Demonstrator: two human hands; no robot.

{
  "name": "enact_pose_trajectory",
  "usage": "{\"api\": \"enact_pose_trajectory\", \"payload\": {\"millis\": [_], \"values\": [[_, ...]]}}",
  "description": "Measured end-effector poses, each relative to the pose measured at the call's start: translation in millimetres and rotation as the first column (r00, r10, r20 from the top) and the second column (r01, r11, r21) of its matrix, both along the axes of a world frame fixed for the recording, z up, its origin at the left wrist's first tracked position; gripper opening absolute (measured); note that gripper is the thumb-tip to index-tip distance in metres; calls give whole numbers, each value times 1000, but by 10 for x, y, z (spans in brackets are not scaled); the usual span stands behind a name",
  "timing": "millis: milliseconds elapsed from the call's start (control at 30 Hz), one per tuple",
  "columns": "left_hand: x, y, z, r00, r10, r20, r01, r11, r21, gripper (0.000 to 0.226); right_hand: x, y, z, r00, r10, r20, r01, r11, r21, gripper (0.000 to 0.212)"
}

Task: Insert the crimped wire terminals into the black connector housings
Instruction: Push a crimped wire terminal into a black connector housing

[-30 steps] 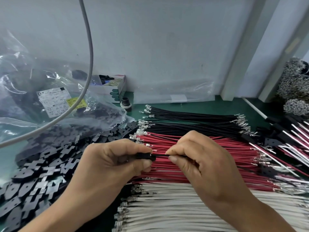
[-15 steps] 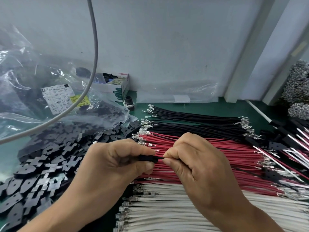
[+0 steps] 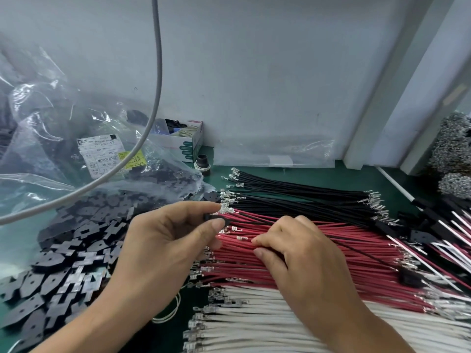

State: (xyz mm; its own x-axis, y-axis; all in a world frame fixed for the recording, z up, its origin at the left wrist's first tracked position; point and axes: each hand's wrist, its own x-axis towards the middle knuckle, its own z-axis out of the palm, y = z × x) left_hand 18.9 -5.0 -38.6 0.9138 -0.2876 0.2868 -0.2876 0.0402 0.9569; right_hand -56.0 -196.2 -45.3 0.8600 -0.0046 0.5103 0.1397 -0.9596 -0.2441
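Green bench mat [image 3: 305, 171] up against a pale wall, and it's absolutely buried in stock. From my end of the feed: black wires [image 3: 300, 197] at the back, red wires [image 3: 339, 253] in the middle, white wires [image 3: 267, 324] nearest me, all with little metal crimped ends pointing left. Off to the left there's a big heap of black housings [image 3: 68, 253] spilling out of a clear plastic bag [image 3: 51, 149], plus a small cardboard box [image 3: 186, 142] by the wall.

Left hand [image 3: 165, 245] is curled up with a single black housing [image 3: 216, 217] pinched between thumb and fingertips, held just above the left ends of the red bundle. A thin black wire [image 3: 356, 247] looks like it runs out of that housing to the right across the red ones, so I'd guess one terminal is already seated in it, though the joint itself is too small to say for sure.

Right hand [image 3: 300, 261] is down on the red pile, fingers bent, thumb and forefinger closing on one red wire near its crimped end. Can't tell if it's properly lifted free.

Progress-wise: some finished-looking assemblies [image 3: 438, 225] sit at the far right, but the loose piles are huge. My read is we're early on, with hundreds to go.
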Motion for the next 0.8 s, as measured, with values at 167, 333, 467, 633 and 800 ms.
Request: {"api": "enact_pose_trajectory", "payload": {"millis": [167,333,467,633,800], "values": [[27,14,0,1000,12,-3,-12,1000,3,22,-36,-40,22,1000,-13,-7,13,998,62,11],[101,95,56,997,75,-21,-76,995,-68,24,-63,-180,101,993,107,52,-112,989,101,19],[170,136,72,977,8,-212,-41,988,-149,31,-116,-227,132,989,95,113,-111,983,147,19],[138,87,51,910,-204,-360,133,968,-214,44,-145,-212,120,981,56,187,-96,973,208,14],[106,51,52,875,-274,-399,175,948,-267,59,-152,-158,106,966,96,240,-162,948,274,22]]}}
